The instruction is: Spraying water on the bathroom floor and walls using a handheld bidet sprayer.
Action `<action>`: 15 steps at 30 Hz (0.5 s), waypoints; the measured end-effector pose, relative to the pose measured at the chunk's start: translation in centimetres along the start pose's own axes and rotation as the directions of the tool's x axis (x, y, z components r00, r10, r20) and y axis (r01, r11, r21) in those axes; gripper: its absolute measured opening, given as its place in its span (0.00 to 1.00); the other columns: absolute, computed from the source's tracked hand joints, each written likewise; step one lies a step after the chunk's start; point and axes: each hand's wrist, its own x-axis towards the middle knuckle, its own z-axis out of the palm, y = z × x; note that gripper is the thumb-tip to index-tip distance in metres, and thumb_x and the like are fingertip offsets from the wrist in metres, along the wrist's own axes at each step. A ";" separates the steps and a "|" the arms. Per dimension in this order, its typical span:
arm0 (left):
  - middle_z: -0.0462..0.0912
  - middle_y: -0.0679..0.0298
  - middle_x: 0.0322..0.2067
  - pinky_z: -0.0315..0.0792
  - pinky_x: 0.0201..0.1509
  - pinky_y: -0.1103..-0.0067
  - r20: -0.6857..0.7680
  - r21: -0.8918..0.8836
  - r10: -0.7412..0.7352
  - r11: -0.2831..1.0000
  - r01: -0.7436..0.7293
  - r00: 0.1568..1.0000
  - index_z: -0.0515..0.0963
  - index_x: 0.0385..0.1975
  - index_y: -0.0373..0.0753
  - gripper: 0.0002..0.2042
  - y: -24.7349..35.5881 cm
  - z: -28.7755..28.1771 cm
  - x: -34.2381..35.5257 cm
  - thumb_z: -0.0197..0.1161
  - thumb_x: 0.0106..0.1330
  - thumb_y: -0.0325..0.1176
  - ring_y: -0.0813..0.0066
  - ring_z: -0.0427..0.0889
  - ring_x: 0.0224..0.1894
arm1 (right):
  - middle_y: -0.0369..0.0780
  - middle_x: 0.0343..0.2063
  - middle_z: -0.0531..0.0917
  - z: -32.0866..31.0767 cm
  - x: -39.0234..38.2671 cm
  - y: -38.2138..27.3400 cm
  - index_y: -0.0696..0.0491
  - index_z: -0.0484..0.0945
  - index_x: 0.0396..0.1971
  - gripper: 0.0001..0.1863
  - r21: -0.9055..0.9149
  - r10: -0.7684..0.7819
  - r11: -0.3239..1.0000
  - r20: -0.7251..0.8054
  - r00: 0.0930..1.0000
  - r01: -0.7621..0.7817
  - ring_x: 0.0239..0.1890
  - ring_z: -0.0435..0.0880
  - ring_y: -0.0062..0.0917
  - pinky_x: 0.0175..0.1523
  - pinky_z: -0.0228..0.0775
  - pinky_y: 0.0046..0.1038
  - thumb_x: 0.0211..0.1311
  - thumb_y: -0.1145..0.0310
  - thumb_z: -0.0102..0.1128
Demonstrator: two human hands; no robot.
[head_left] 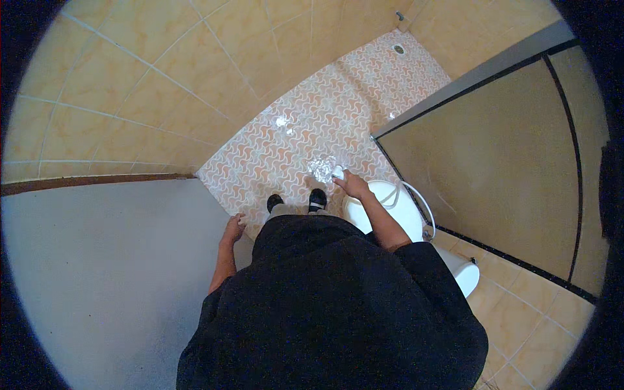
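Note:
My right hand [354, 185] is wrapped round a white handheld sprayer [338, 172], its head pointing down and forward. From behind the hand a white hose [426, 203] loops over the toilet to a fitting by the wall. A bright patch of water [322, 169] glistens on the patterned floor [305, 133] just ahead of the sprayer. My left hand [235, 227] hangs at my left side near the grey door, fingers loosely apart and holding nothing. The white toilet [406, 218] stands right beside my right forearm, which covers part of it.
A grey door [110, 273] spans the left side. At right rises a dark-framed brownish partition [487, 149]. Yellow tiled walls [175, 65] enclose the floor. A round drain [398, 49] lies in the far corner below a small tap [400, 15]. My dark shoes [317, 198] stand on the tiles.

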 end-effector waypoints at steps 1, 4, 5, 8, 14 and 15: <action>0.68 0.50 0.35 0.66 0.41 0.73 0.013 -0.061 -0.058 0.996 0.058 0.998 0.65 0.41 0.41 0.18 0.3 0.2 0.1 0.56 0.47 0.26 0.59 0.70 0.37 | 0.52 0.35 0.72 -0.1 -0.1 0.3 0.56 0.61 0.45 0.36 0.001 0.001 1.000 -0.004 1.000 -0.001 0.39 0.71 0.42 0.42 0.61 0.38 0.46 0.40 0.41; 0.67 0.50 0.36 0.65 0.42 0.73 0.032 -0.085 -0.120 0.989 0.122 0.992 0.65 0.41 0.41 0.18 0.0 0.3 0.2 0.56 0.48 0.27 0.59 0.69 0.38 | 0.53 0.35 0.72 -0.2 -0.2 0.6 0.56 0.61 0.45 0.36 0.022 0.021 1.000 -0.031 0.999 -0.020 0.39 0.71 0.42 0.43 0.61 0.38 0.46 0.39 0.40; 0.67 0.50 0.37 0.65 0.42 0.73 0.038 -0.052 -0.125 0.991 0.127 0.991 0.65 0.41 0.40 0.18 0.0 0.5 0.4 0.56 0.48 0.27 0.59 0.69 0.38 | 0.52 0.35 0.72 -0.3 -0.2 0.8 0.56 0.61 0.45 0.36 0.026 0.013 1.000 -0.053 0.999 -0.011 0.39 0.71 0.42 0.43 0.61 0.38 0.46 0.39 0.41; 0.68 0.50 0.36 0.65 0.42 0.72 0.027 -0.001 -0.105 0.994 0.105 0.994 0.65 0.41 0.40 0.18 -0.2 1.1 0.2 0.56 0.48 0.27 0.58 0.69 0.39 | 0.52 0.35 0.72 -0.8 -0.4 0.9 0.56 0.61 0.44 0.35 0.043 0.008 0.999 -0.062 0.998 -0.006 0.40 0.71 0.42 0.43 0.61 0.38 0.46 0.40 0.41; 0.69 0.51 0.34 0.65 0.42 0.72 0.036 -0.089 -0.113 0.989 0.116 0.993 0.65 0.41 0.41 0.17 -1.3 2.0 -0.1 0.56 0.49 0.28 0.58 0.69 0.39 | 0.52 0.34 0.72 -1.6 -0.7 -0.3 0.57 0.61 0.44 0.33 0.059 -0.089 0.994 -0.099 0.991 0.095 0.39 0.71 0.42 0.42 0.61 0.37 0.48 0.43 0.42; 0.69 0.51 0.34 0.65 0.42 0.72 0.038 -0.089 -0.111 0.989 0.114 0.993 0.65 0.41 0.41 0.17 -1.2 2.0 0.0 0.56 0.49 0.28 0.58 0.69 0.39 | 0.53 0.34 0.73 -2.0 -0.9 -0.7 0.57 0.61 0.44 0.32 0.069 -0.107 0.991 -0.097 0.989 0.114 0.39 0.71 0.42 0.42 0.62 0.37 0.48 0.44 0.42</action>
